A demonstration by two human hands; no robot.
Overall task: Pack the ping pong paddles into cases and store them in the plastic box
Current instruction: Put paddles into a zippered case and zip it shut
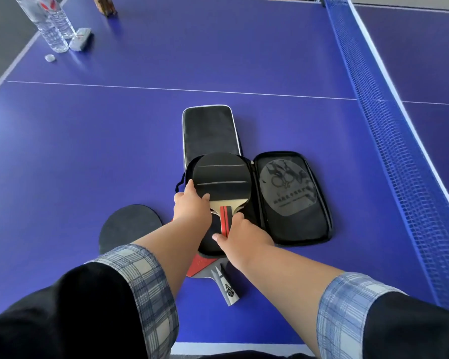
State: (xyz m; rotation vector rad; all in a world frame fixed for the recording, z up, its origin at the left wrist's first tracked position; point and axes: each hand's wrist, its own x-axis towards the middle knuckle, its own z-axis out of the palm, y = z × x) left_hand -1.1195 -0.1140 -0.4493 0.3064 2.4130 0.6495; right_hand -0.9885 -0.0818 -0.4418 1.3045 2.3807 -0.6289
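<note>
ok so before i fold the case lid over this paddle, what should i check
1. Is the black-faced paddle with red-striped handle fully inside the open black zip case: cannot tell, its head seems to overlap the far rim.
2. Is the lid half free to fold: ok, it lies flat open on the right.
3. Are the hands out of the way: not ok, the left hand pinches the blade and the right hand holds the handle.
4. Does the case sit flat: not ok, the red paddle with grey handle lies partly beneath its near end.
5. Is the plastic box within reach: cannot tell, not in view.
</note>
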